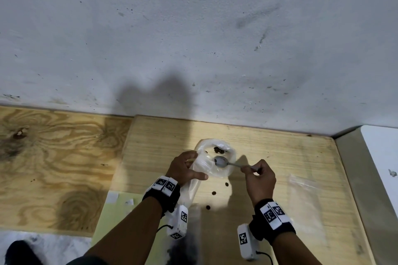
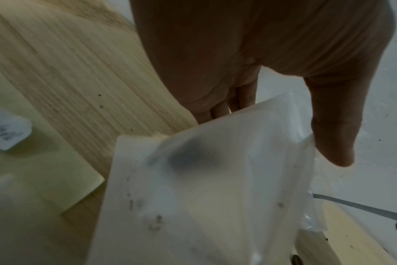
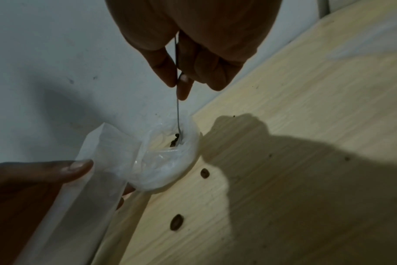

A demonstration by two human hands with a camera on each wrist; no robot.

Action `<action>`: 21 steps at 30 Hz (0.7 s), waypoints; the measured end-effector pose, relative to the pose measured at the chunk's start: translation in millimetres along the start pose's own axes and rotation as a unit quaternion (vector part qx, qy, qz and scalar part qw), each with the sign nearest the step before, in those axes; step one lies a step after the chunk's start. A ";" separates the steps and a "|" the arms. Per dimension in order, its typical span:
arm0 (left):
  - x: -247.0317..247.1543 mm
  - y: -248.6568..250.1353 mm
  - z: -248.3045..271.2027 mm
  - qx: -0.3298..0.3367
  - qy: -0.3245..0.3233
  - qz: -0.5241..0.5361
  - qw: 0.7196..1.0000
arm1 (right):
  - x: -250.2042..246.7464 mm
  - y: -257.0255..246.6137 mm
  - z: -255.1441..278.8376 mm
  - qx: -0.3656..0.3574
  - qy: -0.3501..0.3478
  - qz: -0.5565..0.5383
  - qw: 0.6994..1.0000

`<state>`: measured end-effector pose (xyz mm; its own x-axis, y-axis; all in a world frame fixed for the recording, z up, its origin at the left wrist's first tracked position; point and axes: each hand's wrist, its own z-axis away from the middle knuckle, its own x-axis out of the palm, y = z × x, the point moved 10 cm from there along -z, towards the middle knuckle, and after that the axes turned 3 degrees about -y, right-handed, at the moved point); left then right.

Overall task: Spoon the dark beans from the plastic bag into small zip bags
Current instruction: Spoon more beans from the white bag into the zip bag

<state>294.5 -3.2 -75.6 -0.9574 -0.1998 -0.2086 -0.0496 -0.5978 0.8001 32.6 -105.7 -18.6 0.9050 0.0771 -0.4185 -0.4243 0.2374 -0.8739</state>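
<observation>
A clear plastic bag (image 1: 230,154) with a rolled rim sits on the wooden board, with a few dark beans (image 1: 218,149) at its far side. My right hand (image 1: 251,169) pinches the handle of a metal spoon (image 1: 220,161), whose bowl is inside the bag's mouth and looks empty. My left hand (image 1: 199,165) grips a small translucent zip bag (image 1: 190,189) against the plastic bag's left rim. In the right wrist view the spoon handle (image 3: 177,111) runs down to the beans (image 3: 175,140), and the zip bag (image 3: 97,179) is held by the left thumb. The zip bag (image 2: 215,188) fills the left wrist view.
Three loose beans (image 1: 213,193) lie on the board (image 1: 269,157) between my hands. Another clear zip bag (image 1: 302,185) lies flat at the right. A pale green sheet (image 1: 112,217) with white labels is at the near left, and the wall (image 1: 193,38) stands just behind.
</observation>
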 end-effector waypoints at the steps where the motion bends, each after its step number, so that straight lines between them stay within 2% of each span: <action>1: 0.3 -0.4 -0.1 0.000 0.000 -0.001 1.000 | 1.0 2.7 0.7 0.012 0.003 -0.005 1.000; 7: 3.2 -2.6 -1.2 0.001 -0.006 0.002 1.000 | 13.2 26.4 3.1 0.090 0.003 -0.070 0.994; 13: 3.6 -2.6 -4.5 0.002 -0.020 0.006 1.000 | 26.8 55.5 10.2 0.191 0.022 -0.155 0.969; 16: 5.3 -5.5 -6.8 -0.002 -0.039 0.004 0.999 | 36.5 61.5 6.9 0.209 0.016 -0.181 0.961; 21: 5.6 -8.5 -9.6 -0.007 -0.048 0.005 0.999 | 45.9 60.8 5.5 0.213 0.020 -0.164 0.963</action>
<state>292.2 -6.7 -89.0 -0.9806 -0.1315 -0.1457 -0.0366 -0.6067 0.7941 48.5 -82.4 -89.5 0.9825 -0.1056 -0.1535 -0.0560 0.6187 -0.7837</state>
